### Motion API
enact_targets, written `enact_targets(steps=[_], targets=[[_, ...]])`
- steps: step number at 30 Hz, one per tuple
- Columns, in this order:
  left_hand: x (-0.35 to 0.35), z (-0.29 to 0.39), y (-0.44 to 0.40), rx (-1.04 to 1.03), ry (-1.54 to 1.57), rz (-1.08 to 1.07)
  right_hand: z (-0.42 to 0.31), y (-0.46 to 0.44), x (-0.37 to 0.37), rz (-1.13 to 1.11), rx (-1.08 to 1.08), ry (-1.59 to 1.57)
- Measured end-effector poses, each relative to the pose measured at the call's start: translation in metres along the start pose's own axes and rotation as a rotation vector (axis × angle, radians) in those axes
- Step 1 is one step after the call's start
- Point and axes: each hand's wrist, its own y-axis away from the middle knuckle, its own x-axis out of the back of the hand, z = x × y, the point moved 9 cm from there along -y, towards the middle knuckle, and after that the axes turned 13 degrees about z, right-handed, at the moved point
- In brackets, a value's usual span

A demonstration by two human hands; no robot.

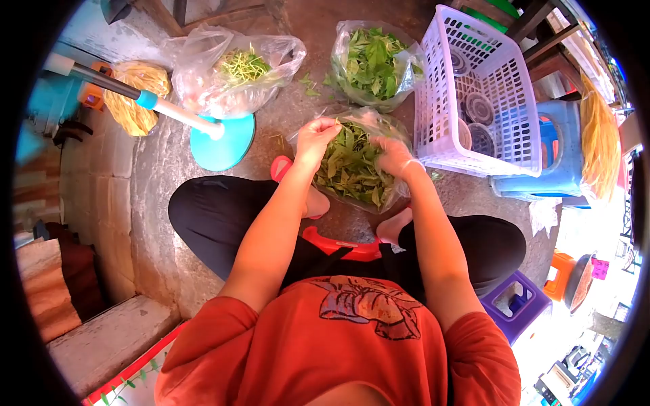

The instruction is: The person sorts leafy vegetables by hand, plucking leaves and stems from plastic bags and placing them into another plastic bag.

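Between my feet stands a clear plastic bag (374, 196) filled with green leaves (349, 166). My left hand (317, 140) is over the bag's left edge, thumb and fingertips pinched together. What is between those fingertips is too small to make out. On the other side, my right hand (396, 158) is over the leaves at the bag's right edge; its fingers are smeared by motion. Just beyond is a second clear bag of leaves (374, 61). Farther left, a third clear bag (196, 74) holds a bunch of thin green stems (245, 65).
A white plastic basket (439, 101) with round lids inside stands at the right, beside a blue stool (565, 152). On the left, a pole (159, 103) rises from a turquoise disc (223, 143). A purple stool (518, 308) is near my right knee.
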Motion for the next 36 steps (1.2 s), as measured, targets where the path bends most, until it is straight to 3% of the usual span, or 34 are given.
enact_targets(steps=[2, 5, 9, 13, 14, 17, 18, 21, 22, 25, 31, 34, 36], targets=[[-0.005, 0.003, 0.003, -0.016, -0.037, -0.036, -0.036, -0.010, 0.028, 0.196, 0.125, -0.045], [-0.021, 0.013, 0.013, -0.005, -0.067, -0.102, -0.087, -0.002, 0.055, 0.268, 0.267, -0.199], [-0.031, 0.022, 0.022, 0.024, -0.055, -0.169, -0.075, -0.004, 0.033, 0.165, 0.095, -0.102], [-0.035, 0.027, 0.026, -0.004, -0.068, -0.183, -0.066, -0.006, 0.044, 0.549, 0.220, 0.018], [-0.034, 0.025, 0.026, 0.026, -0.049, -0.172, -0.047, -0.008, 0.048, 0.590, 0.064, -0.152], [-0.035, 0.016, 0.025, 0.126, 0.007, -0.148, -0.020, -0.011, 0.019, 0.263, -0.325, -0.877], [-0.036, 0.012, 0.026, 0.166, 0.022, -0.140, -0.033, -0.008, 0.022, 0.143, -0.301, -0.867], [-0.038, 0.005, 0.028, 0.256, 0.096, -0.086, -0.065, -0.005, 0.021, 0.151, -0.121, -0.651], [-0.037, 0.003, 0.029, 0.281, 0.122, -0.063, -0.068, -0.002, 0.013, 0.041, -0.110, -0.649], [-0.037, -0.007, 0.024, 0.361, 0.220, -0.059, -0.074, 0.001, 0.014, 0.015, -0.065, -0.609], [-0.029, -0.006, 0.023, 0.296, 0.240, 0.077, -0.066, -0.008, 0.021, 0.162, 0.049, -0.408], [-0.024, -0.015, 0.017, 0.189, 0.372, 0.160, -0.054, -0.011, 0.013, 0.155, -0.071, -0.585], [-0.017, -0.017, 0.010, 0.172, 0.424, 0.199, -0.010, -0.017, -0.001, 0.177, -0.328, -0.823]])
